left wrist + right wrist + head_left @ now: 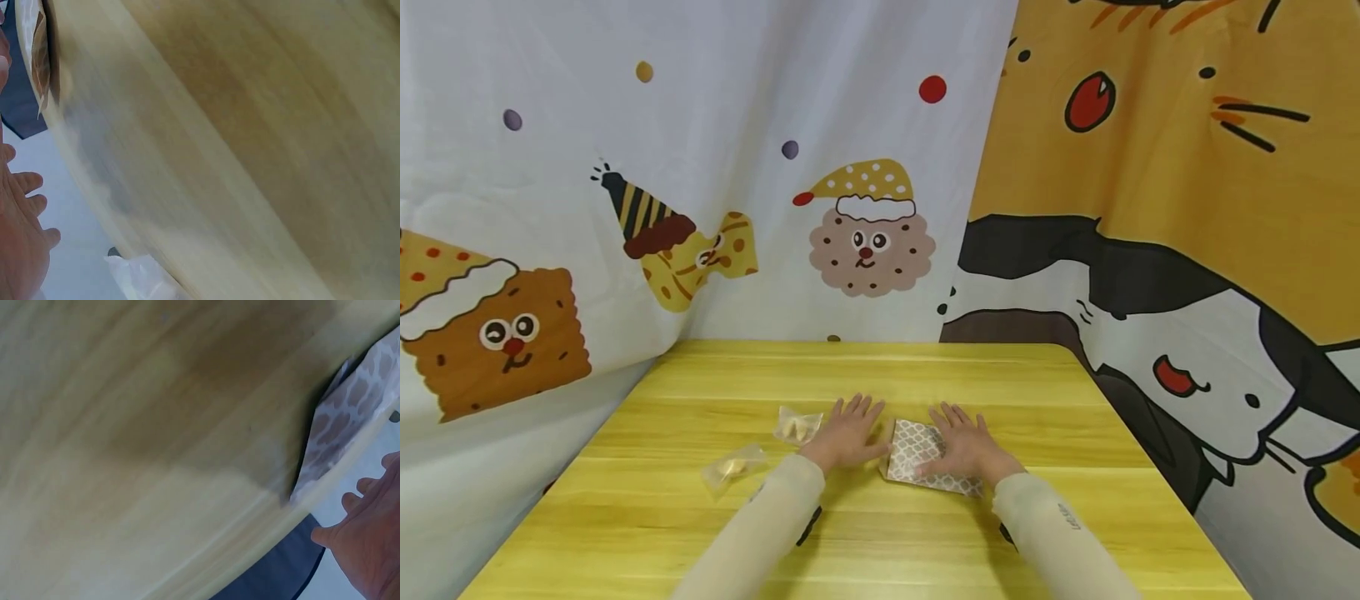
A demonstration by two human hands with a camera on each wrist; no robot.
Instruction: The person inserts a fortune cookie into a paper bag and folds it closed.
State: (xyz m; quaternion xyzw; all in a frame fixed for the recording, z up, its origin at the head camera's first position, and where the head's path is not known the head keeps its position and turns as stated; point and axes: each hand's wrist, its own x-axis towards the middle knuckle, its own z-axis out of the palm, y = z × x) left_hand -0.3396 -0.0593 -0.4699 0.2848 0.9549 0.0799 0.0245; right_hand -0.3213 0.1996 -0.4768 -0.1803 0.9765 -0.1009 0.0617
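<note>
A patterned packet [913, 446], white with a brown lattice, lies on the yellow wooden table. Over its right part is the right hand [966, 446], fingers spread and extended; whether it touches the packet I cannot tell. The left hand [847, 433] is just left of the packet, fingers spread, its thumb pointing toward the packet's left edge. Behind and left of that hand sits a small clear bag [797, 427] with pale yellow pieces. The right wrist view shows the packet [350, 409] beside the right hand [369, 531], and the left wrist view shows the left hand [22, 231] holding nothing.
A second clear bag [733, 468] with yellowish contents lies farther left on the table [880, 542]. Behind the table hangs a white cloth [730, 125] printed with cartoon figures, with an orange and black-and-white print [1150, 183] at the right.
</note>
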